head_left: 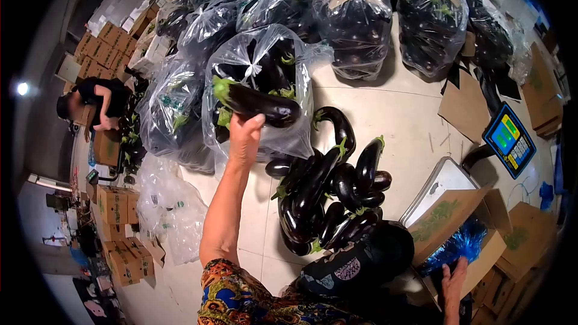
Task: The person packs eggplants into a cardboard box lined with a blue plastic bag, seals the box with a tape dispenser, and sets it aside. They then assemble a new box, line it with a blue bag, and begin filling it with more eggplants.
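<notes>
My left hand (245, 138) is wrapped round a large dark eggplant (259, 103) with a green stem end pointing left. The eggplant is held above an open clear plastic bag (301, 126) that has more eggplants in it. Over at the lower right, my right hand (456, 280) is at an open cardboard box (445, 213), its fingers apart against blue shiny film (460, 244) inside. A pile of eggplants (307, 204) lies on the pale floor between my hands.
Several tied bags of eggplants (354, 30) stand along the back. A scale display (510, 140) rises at the right over its platform (436, 183). Another person (102, 99) bends at the far left, near stacked cartons (108, 48). Crumpled plastic (174, 204) lies left.
</notes>
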A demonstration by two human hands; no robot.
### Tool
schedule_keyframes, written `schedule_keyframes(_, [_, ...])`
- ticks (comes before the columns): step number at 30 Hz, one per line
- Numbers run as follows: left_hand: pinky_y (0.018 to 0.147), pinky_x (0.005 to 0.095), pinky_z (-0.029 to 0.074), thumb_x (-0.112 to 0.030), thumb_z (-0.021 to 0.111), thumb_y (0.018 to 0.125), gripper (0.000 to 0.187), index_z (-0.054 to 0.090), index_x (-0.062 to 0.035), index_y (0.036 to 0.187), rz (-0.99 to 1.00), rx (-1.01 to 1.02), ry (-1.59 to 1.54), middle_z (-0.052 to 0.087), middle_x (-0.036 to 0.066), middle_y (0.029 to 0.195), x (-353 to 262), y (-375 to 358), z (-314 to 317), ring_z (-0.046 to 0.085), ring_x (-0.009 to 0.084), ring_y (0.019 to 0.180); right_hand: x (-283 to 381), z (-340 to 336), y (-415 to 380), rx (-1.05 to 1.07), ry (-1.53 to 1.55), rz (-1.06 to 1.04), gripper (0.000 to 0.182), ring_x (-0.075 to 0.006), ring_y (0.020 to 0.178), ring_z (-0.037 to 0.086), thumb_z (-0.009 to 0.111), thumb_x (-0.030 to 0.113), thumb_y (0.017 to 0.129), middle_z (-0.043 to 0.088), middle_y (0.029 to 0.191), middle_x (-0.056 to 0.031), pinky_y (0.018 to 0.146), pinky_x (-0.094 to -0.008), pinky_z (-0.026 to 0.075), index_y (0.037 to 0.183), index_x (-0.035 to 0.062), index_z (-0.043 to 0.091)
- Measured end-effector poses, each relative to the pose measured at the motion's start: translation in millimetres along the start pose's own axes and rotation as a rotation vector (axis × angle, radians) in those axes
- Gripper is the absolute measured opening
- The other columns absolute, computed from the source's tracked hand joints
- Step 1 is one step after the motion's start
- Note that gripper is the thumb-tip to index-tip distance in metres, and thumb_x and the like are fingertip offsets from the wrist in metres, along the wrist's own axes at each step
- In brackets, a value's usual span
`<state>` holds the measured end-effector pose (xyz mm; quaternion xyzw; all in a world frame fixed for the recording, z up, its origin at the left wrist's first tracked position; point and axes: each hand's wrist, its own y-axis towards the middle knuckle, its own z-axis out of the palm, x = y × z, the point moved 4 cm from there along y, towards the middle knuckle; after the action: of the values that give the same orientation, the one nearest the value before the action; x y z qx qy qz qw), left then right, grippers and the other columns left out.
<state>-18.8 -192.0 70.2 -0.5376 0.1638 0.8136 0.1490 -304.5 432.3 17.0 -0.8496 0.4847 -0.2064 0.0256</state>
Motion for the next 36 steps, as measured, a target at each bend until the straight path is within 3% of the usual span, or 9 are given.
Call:
schedule_keyframes(4, [0.11, 0.0404, 0.039, -0.021, 0.07, 0.078, 0.069, 0.042, -0.0016, 0.139, -0.21, 0.185, -0.407, 0.055, 0.01, 0.129, -29, -23, 61, 0.053, 0.0244, 0.122, 1, 7, 3, -0.189, 0.588, 0.181, 0.051, -0.0196, 0.085, 0.049, 0.071, 0.007, 0.08, 0.05, 0.103, -0.0108, 0.076, -0.0294, 0.046, 0.124, -0.0033, 0.046])
schedule_keyframes(9, [0.11, 0.0517, 0.038, -0.025, 0.076, 0.078, 0.078, 0.037, -0.0017, 0.141, -0.38, 0.304, -0.514, 0.058, 0.021, 0.125, -12, -50, 139, 0.051, 0.0387, 0.123, -33, 6, 19, -0.083, 0.497, 0.06, 0.023, -0.0148, 0.067, 0.043, 0.068, 0.02, 0.088, 0.046, 0.071, 0.0016, 0.06, -0.0337, 0.037, 0.079, 0.007, 0.051])
schedule_keyframes(12, [0.111, 0.0514, 0.038, -0.022, 0.075, 0.077, 0.077, 0.038, -0.0031, 0.141, -0.447, 0.428, -0.449, 0.057, 0.018, 0.127, 2, -70, 190, 0.05, 0.0367, 0.125, -2, -15, 39, -0.067, 1.198, 0.483, 0.044, -0.0121, 0.092, 0.06, 0.067, 0.023, 0.091, 0.063, 0.101, -0.0012, 0.081, -0.0254, 0.051, 0.123, -0.0015, 0.05])
schedule_keyframes(14, [0.111, 0.0518, 0.037, -0.023, 0.075, 0.077, 0.077, 0.037, -0.0022, 0.14, -0.511, 0.542, -0.449, 0.054, 0.02, 0.129, 14, -86, 226, 0.048, 0.0374, 0.127, 63, -73, 67, 0.185, 1.451, 0.171, 0.025, -0.0069, 0.091, 0.058, 0.063, 0.022, 0.094, 0.061, 0.093, 0.0013, 0.077, -0.023, 0.05, 0.109, 0.0038, 0.054])
schedule_keyframes(23, [0.108, 0.05, 0.04, -0.016, 0.078, 0.064, 0.087, 0.034, -0.0019, 0.138, -0.612, 0.976, -0.244, 0.052, 0.02, 0.127, 22, -172, 353, 0.048, 0.0371, 0.126, 53, -132, 79, -0.162, 0.69, -0.049, 0.056, -0.0296, 0.108, 0.06, 0.071, 0.034, 0.085, 0.054, 0.125, -0.0192, 0.086, -0.0377, 0.051, 0.126, 0.0007, 0.053])
schedule_keyframes(29, [0.093, 0.0352, 0.049, -0.025, 0.083, 0.066, 0.073, 0.051, 0.002, 0.125, -0.773, 1.155, 0.249, 0.063, 0.012, 0.109, 30, -202, 398, 0.062, 0.0212, 0.102, -16, -17, 49, 0.285, 0.69, 0.319, 0.04, -0.0201, 0.083, 0.064, 0.075, 0.027, 0.082, 0.065, 0.087, -0.0138, 0.071, -0.0324, 0.052, 0.107, 0.0009, 0.058])
schedule_keyframes(31, [0.094, 0.035, 0.048, -0.026, 0.087, 0.064, 0.079, 0.05, -0.0001, 0.129, -0.517, 1.208, 0.423, 0.061, 0.011, 0.115, 39, -213, 408, 0.06, 0.0214, 0.104, -27, 19, 59, -0.286, 0.878, -0.15, 0.01, -0.014, 0.061, 0.058, 0.064, 0.015, 0.088, 0.061, 0.069, -0.0053, 0.056, -0.0318, 0.048, 0.093, 0.0066, 0.062])
schedule_keyframes(34, [0.098, 0.0366, 0.045, -0.035, 0.093, 0.058, 0.095, 0.047, -0.0002, 0.134, -0.092, 1.364, 0.53, 0.057, 0.014, 0.121, 54, -227, 412, 0.057, 0.0235, 0.111, -25, -10, 39, 0.142, 0.786, 0.162, 0.006, -0.0212, 0.059, 0.058, 0.061, 0.014, 0.086, 0.062, 0.068, -0.0073, 0.055, -0.0358, 0.047, 0.086, 0.0075, 0.062])
schedule_keyframes(36, [0.096, 0.0389, 0.045, -0.036, 0.092, 0.057, 0.095, 0.047, -0.0005, 0.133, 0.038, 1.409, 0.62, 0.056, 0.015, 0.115, 47, -232, 417, 0.057, 0.0284, 0.108, -45, -35, 15, 0.194, 0.26, -0.079, 0.008, -0.0249, 0.065, 0.059, 0.063, 0.012, 0.08, 0.062, 0.076, -0.0103, 0.06, -0.0373, 0.048, 0.087, 0.0084, 0.062])
